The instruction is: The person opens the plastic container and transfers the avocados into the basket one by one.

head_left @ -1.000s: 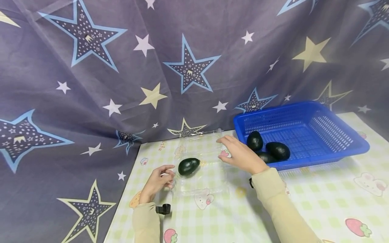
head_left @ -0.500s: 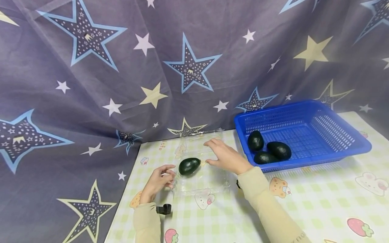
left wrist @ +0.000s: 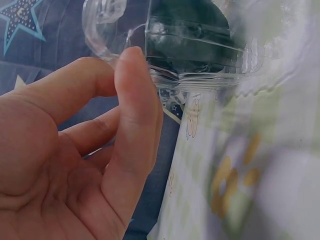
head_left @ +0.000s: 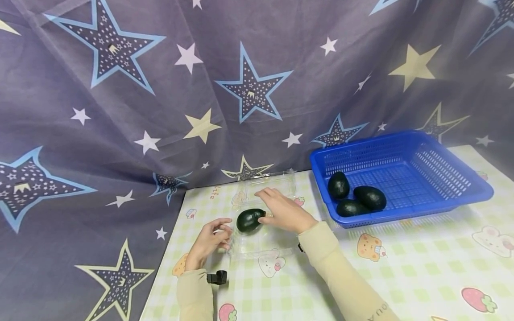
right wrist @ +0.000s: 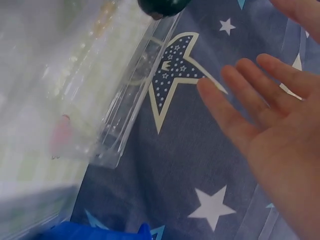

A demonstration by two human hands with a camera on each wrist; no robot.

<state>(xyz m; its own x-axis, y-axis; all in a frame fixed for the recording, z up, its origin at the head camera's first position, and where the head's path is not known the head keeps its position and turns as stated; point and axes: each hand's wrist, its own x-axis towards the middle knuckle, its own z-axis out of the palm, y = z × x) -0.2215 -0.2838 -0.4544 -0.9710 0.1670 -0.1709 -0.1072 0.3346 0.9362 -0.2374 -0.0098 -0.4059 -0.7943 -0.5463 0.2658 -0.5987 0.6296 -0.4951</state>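
Observation:
A dark green avocado (head_left: 249, 221) lies in the front half of a clear plastic clamshell box (head_left: 263, 249), whose lid half (head_left: 270, 182) is folded back behind. My left hand (head_left: 210, 238) is at the box's left edge, fingers loosely bent. In the left wrist view, a fingertip (left wrist: 132, 56) overlaps the clear rim, and the avocado shows dark through the plastic. My right hand (head_left: 285, 210) hovers over the box, its thumb at the avocado's right end in the head view. Spread fingers with nothing between them show in the right wrist view.
A blue plastic basket (head_left: 401, 214) stands at the right with several avocados, among them one avocado (head_left: 370, 198), at its left end. The table has a green checked cloth (head_left: 425, 267). A star-patterned curtain (head_left: 257, 142) hangs behind the table.
My right hand has moved left, from beside the basket across the box to the avocado. My left hand and the box stay where they were.

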